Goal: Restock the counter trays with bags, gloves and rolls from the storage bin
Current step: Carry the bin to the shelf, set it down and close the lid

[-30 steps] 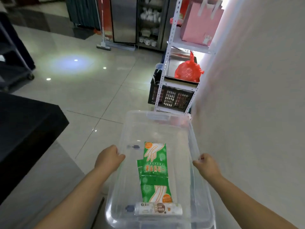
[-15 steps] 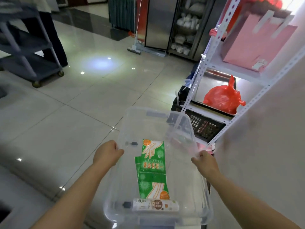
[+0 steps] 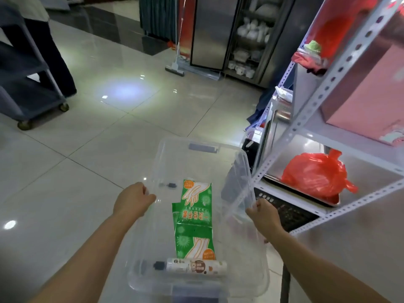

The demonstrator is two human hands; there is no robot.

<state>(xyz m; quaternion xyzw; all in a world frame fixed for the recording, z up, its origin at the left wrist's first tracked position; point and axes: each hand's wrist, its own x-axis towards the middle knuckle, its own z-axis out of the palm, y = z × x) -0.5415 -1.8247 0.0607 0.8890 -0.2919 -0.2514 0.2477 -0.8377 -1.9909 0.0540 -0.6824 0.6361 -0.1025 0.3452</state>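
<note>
I carry a clear plastic storage bin [image 3: 175, 147] in front of me above the tiled floor. My left hand [image 3: 133, 201] grips its left rim and my right hand [image 3: 262, 214] grips its right rim. On the bin's bottom lie green packs of disposable gloves [image 3: 194, 217], one overlapping the other. A white roll [image 3: 195, 267] with a dark cap lies crosswise at the near end.
A white perforated metal shelf rack [image 3: 306, 114] stands close on the right, holding a red plastic bag [image 3: 314, 173] on a tray and a pink paper bag [image 3: 367, 95]. A grey wheeled cart [image 3: 26, 88] and a person's dark trouser legs [image 3: 52, 60] are far left. A steel cabinet [image 3: 220, 31] stands ahead.
I have walked forward with the bin. The shelf rack is now much nearer on the right and the cart has come into view on the left. Both hands keep their grip.
</note>
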